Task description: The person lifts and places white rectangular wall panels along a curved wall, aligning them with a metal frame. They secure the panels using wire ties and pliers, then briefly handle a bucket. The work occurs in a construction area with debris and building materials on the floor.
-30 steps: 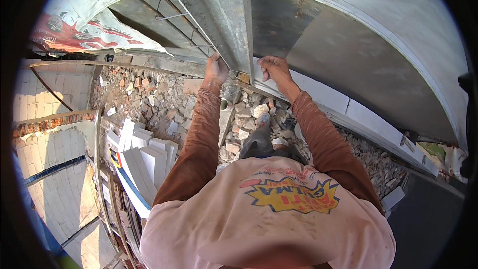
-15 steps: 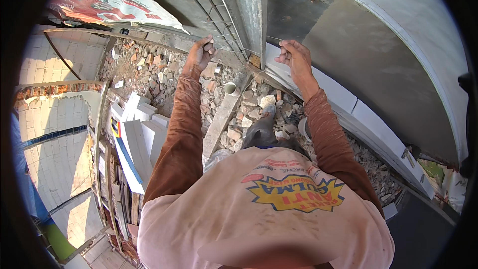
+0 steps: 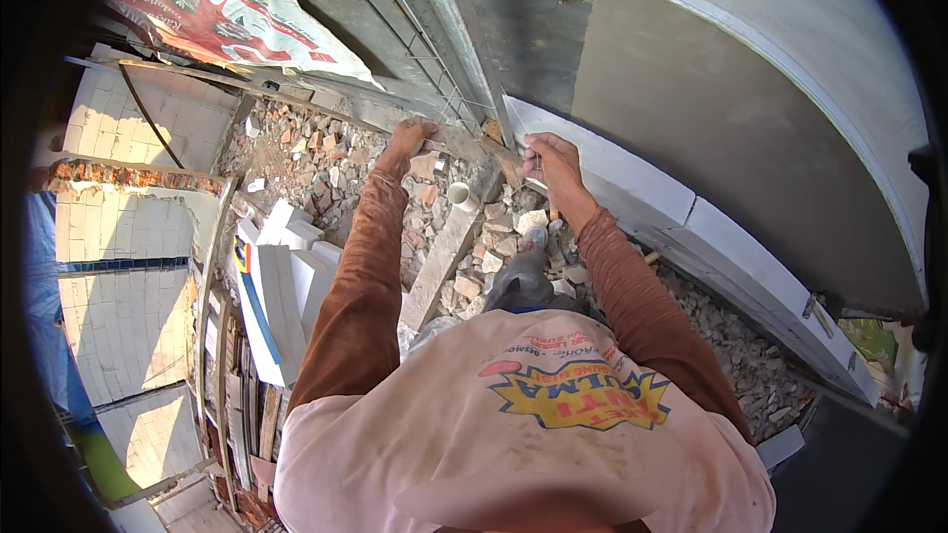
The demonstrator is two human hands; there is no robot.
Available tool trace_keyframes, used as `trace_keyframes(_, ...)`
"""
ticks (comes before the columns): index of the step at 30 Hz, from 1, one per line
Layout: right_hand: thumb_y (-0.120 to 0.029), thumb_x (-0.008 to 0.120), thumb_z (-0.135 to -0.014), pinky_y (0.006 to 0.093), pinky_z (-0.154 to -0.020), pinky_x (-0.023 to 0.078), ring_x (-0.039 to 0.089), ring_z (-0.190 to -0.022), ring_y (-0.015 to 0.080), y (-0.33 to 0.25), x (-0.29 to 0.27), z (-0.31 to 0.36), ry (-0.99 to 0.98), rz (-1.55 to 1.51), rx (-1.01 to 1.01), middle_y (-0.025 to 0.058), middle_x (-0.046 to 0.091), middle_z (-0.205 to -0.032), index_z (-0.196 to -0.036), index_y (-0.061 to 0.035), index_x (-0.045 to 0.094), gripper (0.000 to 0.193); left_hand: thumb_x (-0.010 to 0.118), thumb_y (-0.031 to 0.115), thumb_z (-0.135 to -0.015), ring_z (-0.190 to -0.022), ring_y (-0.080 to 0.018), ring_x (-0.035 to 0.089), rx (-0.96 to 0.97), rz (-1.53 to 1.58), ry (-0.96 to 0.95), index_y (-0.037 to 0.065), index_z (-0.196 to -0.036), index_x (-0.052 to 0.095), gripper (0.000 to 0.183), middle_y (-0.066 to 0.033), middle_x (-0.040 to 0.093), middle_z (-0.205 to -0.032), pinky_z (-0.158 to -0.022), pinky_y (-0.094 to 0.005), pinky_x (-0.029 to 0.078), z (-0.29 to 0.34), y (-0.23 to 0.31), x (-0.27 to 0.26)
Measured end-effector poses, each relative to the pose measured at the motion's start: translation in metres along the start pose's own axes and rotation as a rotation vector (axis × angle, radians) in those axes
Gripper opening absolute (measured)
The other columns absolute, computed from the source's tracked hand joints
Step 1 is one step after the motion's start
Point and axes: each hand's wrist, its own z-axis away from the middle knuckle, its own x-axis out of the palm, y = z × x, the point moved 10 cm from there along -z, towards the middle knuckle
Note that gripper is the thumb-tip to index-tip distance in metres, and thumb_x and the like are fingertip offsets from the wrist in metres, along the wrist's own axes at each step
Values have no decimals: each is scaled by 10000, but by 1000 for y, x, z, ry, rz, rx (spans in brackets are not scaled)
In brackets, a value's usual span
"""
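Broken brick and grey rubble point(image 3: 326, 173) covered the ground of the unfinished building, with a smooth grey rendered wall point(image 3: 711, 109) curving up on the right above a row of white blocks point(image 3: 681, 207). Much stayed hidden: the person's pale pink shirt with its yellow and red printed badge point(image 3: 553, 434) filled the lower frame and blocked the legs, so only 1 grey shoe point(image 3: 533, 237) showed on the stones. Dark fisheye rim cut off every corner.

Both rust-brown sleeves reached up to the base of a tall grey formwork panel with thin steel reinforcing bars point(image 3: 434, 30) standing against it. The left hand point(image 3: 410, 138) sat at the foot of the bars, fingers curled in; whether it gripped a bar or just pressed there could not be told. The right hand point(image 3: 553, 163) was closed loosely at the panel's lower edge, beside a small wooden wedge point(image 3: 499, 143) — what it held, if anything, was too small to make out.

A long grey plank point(image 3: 444, 257) lay over the rubble between the arms, a short white pipe end point(image 3: 459, 194) near its top. At upper left hung a creased red and white printed sheet point(image 3: 227, 0) — its lettering blurred. Stacked white blocks point(image 3: 281, 286) stood at the left, a blue and yellow strip on 1 edge.
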Motion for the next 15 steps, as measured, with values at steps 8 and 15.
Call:
trace_keyframes(8,-109,594,-933,337,-648,595,617,-698,169,-27,7,-21,128,56,-107,67,609,-859,-1027,-22,587,128,622,224,-953,-496,-63,403,-67,210,-17,25,-940,695,213,39,540,-661,-458,-221,356,51,-16,2)
trace_keyframes(15,-31,524,-939,370,-669,610,644,-745,230,-35,24,-49,141,71,-144,144,613,-939,-1096,7,532,161,553,270,-999,-471,-42,358,-127,318,-82,113,-882,595,200,64,513,-665,-436,-209,325,79,-38,10)
